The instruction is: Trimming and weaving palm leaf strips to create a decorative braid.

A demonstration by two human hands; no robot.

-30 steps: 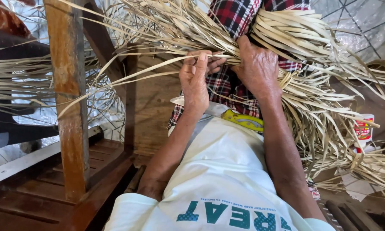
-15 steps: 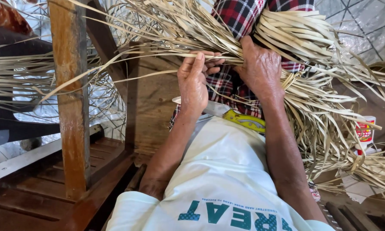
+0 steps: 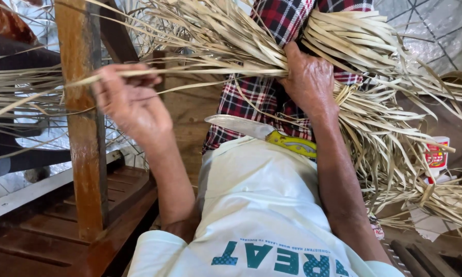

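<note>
**Dried palm-leaf strip drawn out from the bundle**

The strip (image 3: pixel 190 72) runs lengthwise between the hands, left fingers (image 3: pixel 138 77) pinched shut on its free end. The right hand (image 3: pixel 309 82) clamps the bundle (image 3: pixel 374 56) at its root. Beyond the right fingers, low, stands a red-and-white labelled tub (image 3: pixel 436 156).

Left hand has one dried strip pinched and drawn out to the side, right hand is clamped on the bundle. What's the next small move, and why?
Probably keep drawing the strip leftward until its far end slips free. The left hand pinches it out by the wooden post, yet the strip runs taut back into the bundle of dried leaf strips, where the right hand presses it against the plaid cloth.
</note>
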